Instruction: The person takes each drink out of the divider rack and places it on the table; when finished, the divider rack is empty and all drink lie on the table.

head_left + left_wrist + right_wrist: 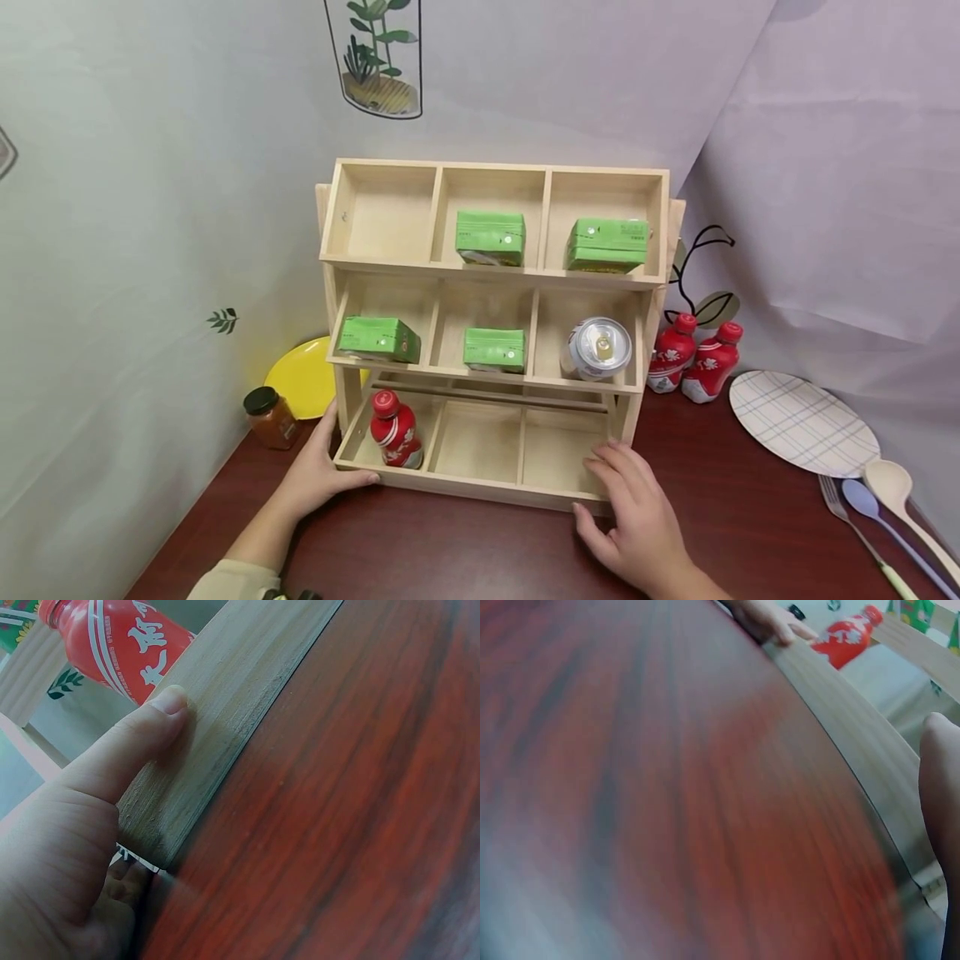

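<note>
A three-tier wooden display shelf (480, 485) stands on the table. My left hand (318, 475) holds its lower left front corner, the thumb pressed on the front board and the fingers along the side. At the lower right corner my right hand (637, 525) grips the edge, fingers over the side and thumb by the front board. A red bottle (395, 433) stands in the bottom left compartment. Green cartons (491, 237) occupy two top compartments and two middle ones. A silver-topped can (597, 350) sits in the middle tier's right compartment.
Left of the shelf are a jar (272, 418) with a dark lid and a yellow plate (300, 375). To the right stand two red bottles (708, 362), then a checked plate (802, 421), a fork (855, 533), a blue spoon (862, 500) and a cream ladle (892, 487).
</note>
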